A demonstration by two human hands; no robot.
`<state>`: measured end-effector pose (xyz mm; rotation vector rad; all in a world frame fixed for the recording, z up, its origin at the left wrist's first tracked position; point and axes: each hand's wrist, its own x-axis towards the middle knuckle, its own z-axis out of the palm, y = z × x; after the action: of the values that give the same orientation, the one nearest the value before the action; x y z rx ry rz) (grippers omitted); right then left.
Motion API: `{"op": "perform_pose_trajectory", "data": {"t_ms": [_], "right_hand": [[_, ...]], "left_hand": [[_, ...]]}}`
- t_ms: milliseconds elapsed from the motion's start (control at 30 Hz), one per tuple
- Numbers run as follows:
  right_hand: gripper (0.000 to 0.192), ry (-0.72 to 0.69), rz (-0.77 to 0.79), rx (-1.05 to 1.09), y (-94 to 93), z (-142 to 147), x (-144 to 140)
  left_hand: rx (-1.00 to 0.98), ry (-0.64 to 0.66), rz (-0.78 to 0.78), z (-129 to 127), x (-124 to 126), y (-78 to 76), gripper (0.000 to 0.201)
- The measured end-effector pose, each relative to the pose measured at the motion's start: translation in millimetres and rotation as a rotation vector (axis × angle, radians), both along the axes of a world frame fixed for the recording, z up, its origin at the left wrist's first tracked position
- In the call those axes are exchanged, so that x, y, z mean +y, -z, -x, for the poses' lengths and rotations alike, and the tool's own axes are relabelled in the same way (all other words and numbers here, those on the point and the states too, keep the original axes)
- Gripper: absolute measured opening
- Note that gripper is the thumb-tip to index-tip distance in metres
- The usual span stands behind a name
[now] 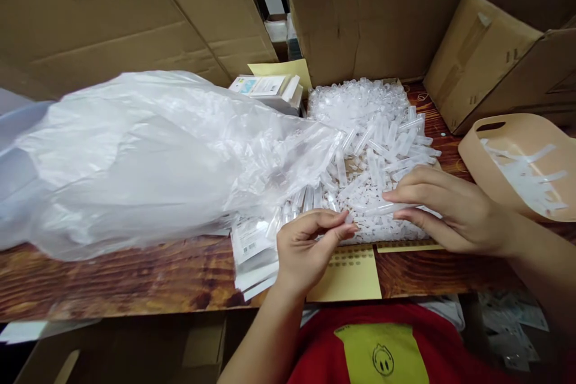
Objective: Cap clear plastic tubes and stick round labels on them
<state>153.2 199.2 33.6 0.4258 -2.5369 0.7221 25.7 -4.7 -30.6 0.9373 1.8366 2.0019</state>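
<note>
On a wooden bench (112,282), seen from above, two bare hands work at a heap of small clear plastic tubes (373,132). The left hand (306,246) rises from the lower edge, wrist bent, thumb and forefinger pinched together at the near rim of the heap; its grip is narrow, and whatever it pinches is too small and clear to make out. The right hand (445,210) comes in from the right, palm down, fingers stretched flat, its grip closed lightly on a single tube (389,209) that lies crosswise just above the heap's near edge. A large crumpled plastic bag (144,156) sprawls over the left of the bench and covers the heap's left side. Under the left hand lie flat packets (252,252), partly hidden, and a yellow sheet (351,279). A beige basket (517,156) at the right is cut off by the frame edge. Cardboard boxes (382,12) stand behind.
</note>
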Motion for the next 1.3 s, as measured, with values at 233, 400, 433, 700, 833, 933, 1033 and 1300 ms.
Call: {"op": "perform_pose_trajectory", "data": {"t_ms": [233,400,433,700,833,933,1033,1300], "right_hand": [[0.016,-0.049,0.154,-0.128,11.0,10,-4],[0.008,0.064,0.430,-0.306,19.6,-4,-26],[0.008,0.106,0.503,-0.286,24.9,-7,-37],[0.046,0.363,0.431,0.245,60.0,-4,-111],[0.046,0.440,0.302,0.296,60.9,1,-120],[0.042,0.460,0.287,0.334,65.5,6,-124],[0.041,0.445,0.298,0.388,70.8,13,-125],[0.017,0.350,-0.124,0.170,38.2,20,-65]], "left_hand": [[0.565,0.091,0.026,2,-4,-5.7,0.017],[0.077,0.241,-0.119,-3,-9,-4.6,0.014],[-0.110,0.269,-0.161,-5,-8,-4.0,0.008],[-0.796,0.089,-0.171,-22,11,-2.9,0.049],[-0.852,0.084,-0.204,-27,11,0.0,0.050],[-0.902,0.046,-0.244,-31,10,0.2,0.048],[-0.932,0.065,-0.301,-37,10,-2.4,0.041],[-0.712,0.019,-0.219,-14,6,3.2,0.043]]}}
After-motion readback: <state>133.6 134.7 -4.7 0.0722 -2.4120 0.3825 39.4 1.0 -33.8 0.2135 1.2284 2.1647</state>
